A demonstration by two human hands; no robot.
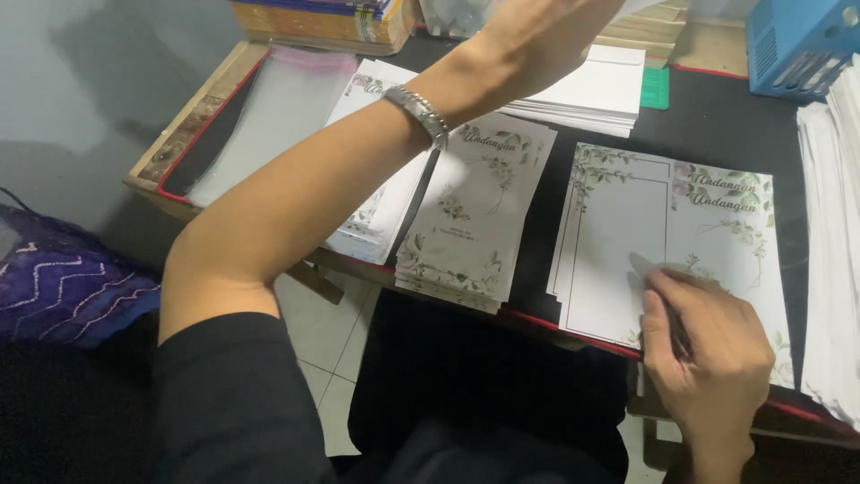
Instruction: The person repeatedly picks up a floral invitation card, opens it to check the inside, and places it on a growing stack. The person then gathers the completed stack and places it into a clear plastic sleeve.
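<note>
Head view, looking down at a black desk (pixel 717 116) with red edging. Right hand (pixel 708 358) resting on the open card sheet (pixel 618 242) near the desk's front edge, fingertips (pixel 652 291) pressed down on it right about at the middle fold line. Fingers curled and flat on the paper, pinning rather than pinching, nothing actually held. Maybe something thin under the fingers, too blurry to call.

Left hand (pixel 537 36) raised up high toward the top of frame, watch (pixel 419 112) on the wrist, fingers cut off by the picture edge. Can't tell whether gripping anything or spread out.

Progress-wise, looks like midway through a batch. Stack of folded floral cards (pixel 470 215) sitting left of the open sheet, so a good number apparently done. Another pile (pixel 381 211) partly hidden under the forearm. Clear plastic sleeves (pixel 269 116) lying at the far left corner, seemingly untouched. White envelopes (pixel 596 90) stacked at the back, tall pile of white paper (pixel 833 251) along the right edge, blue basket (pixel 802 40) in the far right corner. Current sheet flat and unfolded, so that one not finished yet.
</note>
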